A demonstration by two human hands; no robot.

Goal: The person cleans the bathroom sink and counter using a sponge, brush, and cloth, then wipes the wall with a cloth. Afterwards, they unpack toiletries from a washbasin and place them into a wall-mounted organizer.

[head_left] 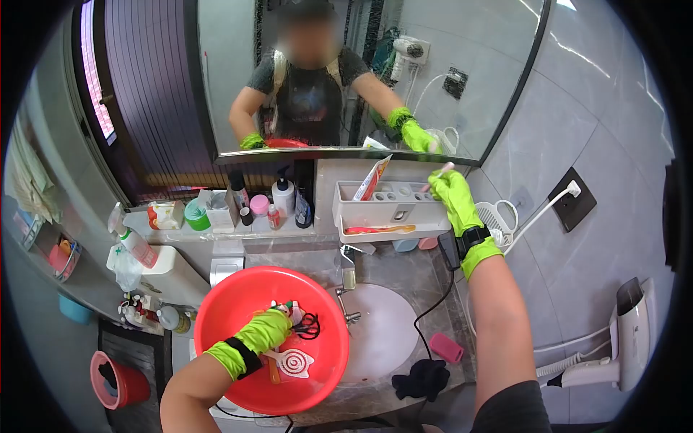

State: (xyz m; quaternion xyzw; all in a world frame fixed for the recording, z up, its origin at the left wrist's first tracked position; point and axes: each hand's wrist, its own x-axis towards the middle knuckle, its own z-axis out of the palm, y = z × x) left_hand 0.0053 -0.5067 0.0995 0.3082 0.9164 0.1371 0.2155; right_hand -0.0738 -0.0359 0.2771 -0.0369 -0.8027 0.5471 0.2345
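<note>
My left hand [266, 330], in a bright green rubber glove, reaches down into the red basin [216, 303]. Its fingers are closed around small items that I cannot make out. Black-handled scissors [308, 327] lie beside the fingertips, and a white swirl-patterned piece [295, 363] lies below the hand. My right hand [453, 196], gloved the same way, is raised at the right end of the white toothbrush holder [393, 215]. It pinches a slim pink stick-like item [442, 173] whose full shape is hidden. A toothpaste tube [373, 177] leans in the holder, with a toothbrush [380, 229] in its lower tray.
The basin overlaps the white sink [382, 328] and its faucet [349, 307]. Bottles, including a white pump bottle [283, 196], line the ledge at left. A mirror [476, 72] hangs above. On the right are a hair dryer [621, 339] and cords; a black cloth [422, 380] lies by the sink.
</note>
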